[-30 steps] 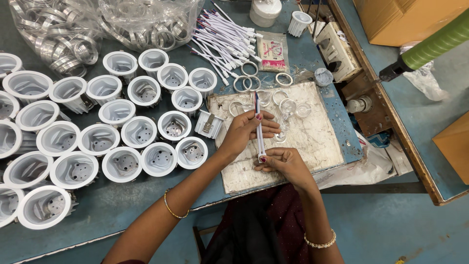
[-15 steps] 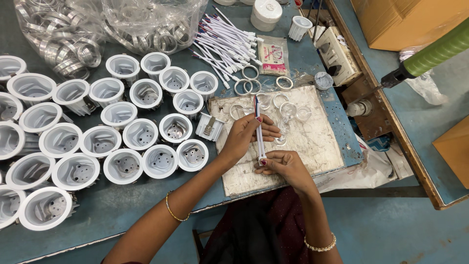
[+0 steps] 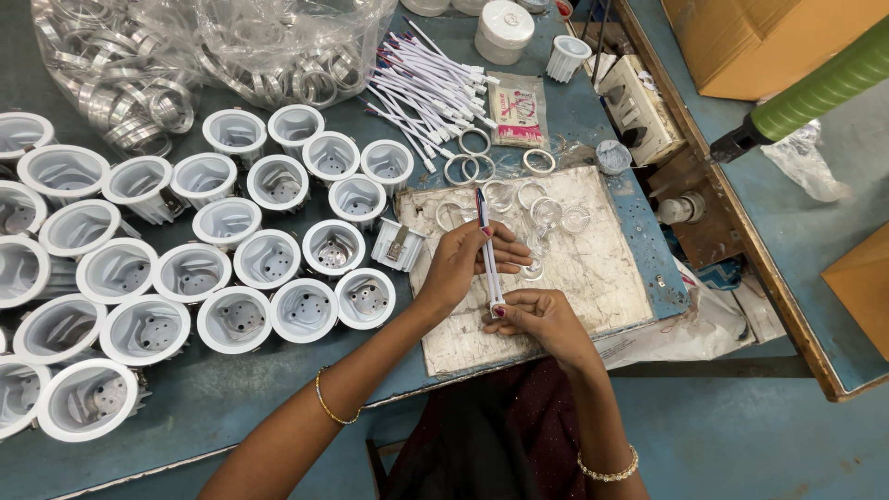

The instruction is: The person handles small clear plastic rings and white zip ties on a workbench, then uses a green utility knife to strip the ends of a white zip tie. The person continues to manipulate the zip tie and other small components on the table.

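Observation:
A thin white cable piece (image 3: 487,243) with a dark tip pointing away from me is held between both hands over a worn white board (image 3: 602,268). My left hand (image 3: 468,259) pinches its middle from the left. My right hand (image 3: 537,319) grips its near end. Clear plastic rings (image 3: 542,211) lie on the board just beyond my fingers. A small white clip part (image 3: 398,245) rests at the board's left edge.
Several white round lamp housings (image 3: 227,268) cover the table's left. Bags of metal rings (image 3: 139,83) lie at the back. A bundle of white cables (image 3: 431,79), loose rings (image 3: 472,157), a small sachet (image 3: 517,111), white tubs (image 3: 505,28) and a power strip (image 3: 639,106) sit behind the board.
Both hands stay on the cable piece over the board; my fingers shifted slightly along it. Nothing else moved.

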